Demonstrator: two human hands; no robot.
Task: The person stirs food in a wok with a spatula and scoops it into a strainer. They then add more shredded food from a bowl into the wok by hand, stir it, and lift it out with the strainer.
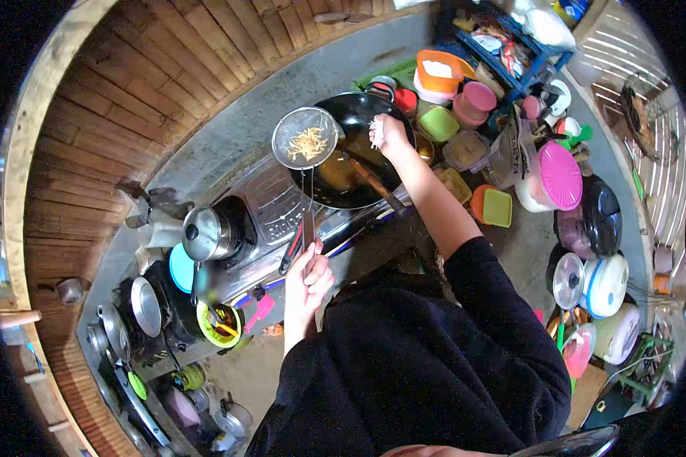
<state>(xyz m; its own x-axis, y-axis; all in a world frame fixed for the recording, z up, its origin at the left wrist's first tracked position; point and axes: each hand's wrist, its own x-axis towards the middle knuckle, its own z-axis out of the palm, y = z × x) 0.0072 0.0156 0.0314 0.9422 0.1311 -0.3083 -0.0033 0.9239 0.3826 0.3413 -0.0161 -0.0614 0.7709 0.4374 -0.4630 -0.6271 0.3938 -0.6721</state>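
- The left hand [310, 280] has its fingers closed around the handle of a wire-mesh strainer [288, 128].
- Golden fried strips [308, 145] lie in this strainer, at the left edge of the black wok [351, 110].
- The right hand [391, 137], above the wok, has its fingers pressed together on white shreds [374, 131].
- A wooden-handled utensil [370, 183] rests in the wok.

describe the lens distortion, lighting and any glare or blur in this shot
Head view: strong fisheye curvature, black corners, the wooden wall bowing; head view: daylight bleaching the slatted wall at upper right; head view: glare on the steel stove, with the strainer fairly sharp; head view: a smeared patch above the yellow-green bin.
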